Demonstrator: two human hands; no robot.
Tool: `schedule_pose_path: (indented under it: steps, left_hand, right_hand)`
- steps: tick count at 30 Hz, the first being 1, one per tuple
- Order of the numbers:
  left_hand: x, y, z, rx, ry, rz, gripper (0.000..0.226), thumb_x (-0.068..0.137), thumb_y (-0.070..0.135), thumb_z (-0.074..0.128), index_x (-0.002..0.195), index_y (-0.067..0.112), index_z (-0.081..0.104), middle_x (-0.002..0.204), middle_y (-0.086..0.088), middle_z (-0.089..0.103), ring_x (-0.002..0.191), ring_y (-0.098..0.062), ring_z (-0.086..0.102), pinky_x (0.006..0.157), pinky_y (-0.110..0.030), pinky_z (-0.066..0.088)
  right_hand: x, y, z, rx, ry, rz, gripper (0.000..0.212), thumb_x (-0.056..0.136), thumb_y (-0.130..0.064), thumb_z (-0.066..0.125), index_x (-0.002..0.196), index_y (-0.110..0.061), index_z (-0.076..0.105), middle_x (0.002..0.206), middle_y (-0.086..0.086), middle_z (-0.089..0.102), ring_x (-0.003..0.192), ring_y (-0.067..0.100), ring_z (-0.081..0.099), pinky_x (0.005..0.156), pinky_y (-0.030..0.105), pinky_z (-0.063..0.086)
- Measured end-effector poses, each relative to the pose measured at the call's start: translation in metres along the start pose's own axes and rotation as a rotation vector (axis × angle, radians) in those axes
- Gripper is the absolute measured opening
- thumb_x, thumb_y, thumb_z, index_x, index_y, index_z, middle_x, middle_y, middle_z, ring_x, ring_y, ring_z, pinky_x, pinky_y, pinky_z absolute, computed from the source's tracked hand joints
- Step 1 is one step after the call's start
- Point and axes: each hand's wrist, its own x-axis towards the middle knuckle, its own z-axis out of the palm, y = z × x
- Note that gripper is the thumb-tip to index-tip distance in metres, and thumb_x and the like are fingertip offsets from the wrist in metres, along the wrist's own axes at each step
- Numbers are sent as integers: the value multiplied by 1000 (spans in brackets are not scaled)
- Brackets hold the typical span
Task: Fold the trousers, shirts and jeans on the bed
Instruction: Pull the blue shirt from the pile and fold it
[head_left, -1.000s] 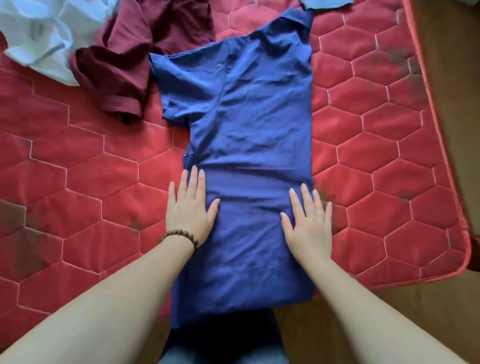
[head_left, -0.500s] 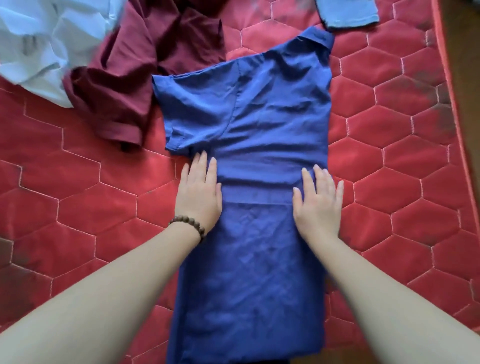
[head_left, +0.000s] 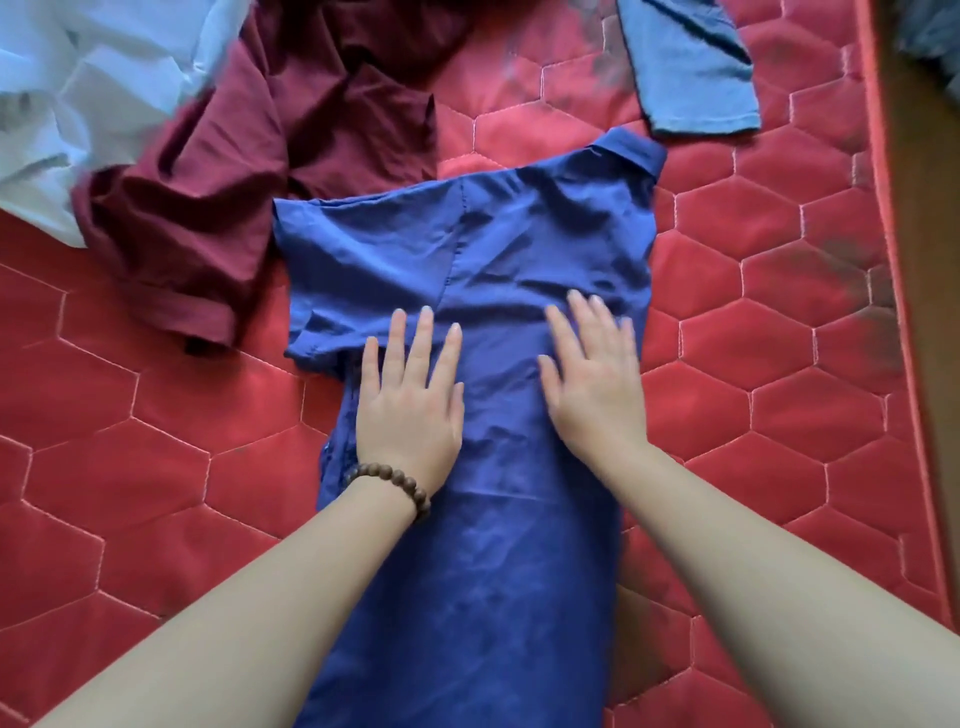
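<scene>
A red quilted mattress (head_left: 779, 322) with a stitched hexagon pattern fills the view, its piped right edge running down beside a brown wooden floor (head_left: 930, 260). Lengthwise down the middle of the bed lies a dark blue short-sleeved collared shirt (head_left: 493, 571), folded narrow, collar toward the far edge, one sleeve sticking out to the left, hem reaching the near edge. Up toward the far left corner, a crumpled maroon shirt (head_left: 249, 171) sits just beside the blue sleeve, and a pale blue-white garment (head_left: 88, 98) is heaped against it at the very corner. At the far edge, right of centre, a piece of light blue denim (head_left: 691, 67) lies flat, near the blue collar but apart from it.

Both hands are down on the blue shirt's midsection, side by side and apart. The left hand (head_left: 410, 400) lies flat, fingers straight and spread, grasping nothing, just pressing the cloth. The right hand (head_left: 597, 379), slightly blurred, does the same, palm down, fingers extended. A brown wooden bead bracelet (head_left: 392, 483) circles the left wrist.
</scene>
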Motion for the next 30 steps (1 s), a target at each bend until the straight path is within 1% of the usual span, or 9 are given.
schedule_pose_path:
  steps: [3,6,10,13,18,21,23,26,30]
  left_hand:
    - [14,-5,3,-48,-63,-134,57,97,40,42,149,22,29,157,-16,18,146,-35,13,117,-49,9]
    - [13,-11,1,-65,-75,-177,56,97,38,43,149,23,29,157,-17,17,146,-35,13,118,-49,12]
    - [4,-23,-12,-97,107,-236,56,91,30,60,142,13,43,151,-24,29,142,-39,24,115,-53,16]
    - [0,-33,-24,-235,150,-533,72,87,37,63,146,8,34,151,-26,27,141,-39,26,114,-51,20]
    - [19,-40,-34,-524,140,-973,96,72,56,71,144,8,29,135,-16,46,125,-34,41,98,-46,33]
    - [32,-45,-33,-602,104,-1109,89,70,51,76,136,9,36,131,-12,52,123,-32,47,97,-44,35]
    - [37,-51,-31,-639,50,-1173,68,72,44,76,123,12,45,124,-10,58,118,-31,53,94,-43,36]
    - [40,-59,-34,-625,-6,-1139,35,75,31,71,104,13,59,112,-11,60,111,-33,53,91,-41,39]
    - [29,-59,-43,-638,270,-773,17,71,2,65,83,12,59,95,-11,56,93,-34,52,78,-39,36]
  right_hand:
    - [33,-11,3,-52,-185,-279,56,97,-38,44,149,-25,30,159,5,17,147,27,13,118,52,9]
    - [51,1,2,-198,-269,-87,61,99,-50,30,153,-29,11,162,1,1,149,20,0,118,50,-2]
    - [69,-17,-17,-197,-225,-76,56,99,-38,40,148,-13,29,158,12,18,147,26,10,118,50,2]
    - [109,-66,-31,2,-163,-271,48,94,-26,53,138,-8,46,147,16,36,138,32,30,116,44,17]
    - [178,-151,-14,46,-332,-542,59,87,-20,61,141,-18,40,139,5,43,124,29,40,103,37,32]
    - [193,-168,4,-8,-465,-439,69,81,-22,70,140,-21,35,135,5,45,125,29,38,98,44,35]
    - [197,-171,7,-44,-472,-386,60,80,-22,71,132,-18,41,131,7,49,123,30,39,92,42,36]
    - [203,-169,-1,-46,-464,-450,32,81,-22,69,110,-14,59,119,11,53,118,32,42,89,38,38]
    - [195,-143,-46,270,-336,-634,23,70,-10,71,86,5,65,98,23,62,101,33,54,86,36,40]
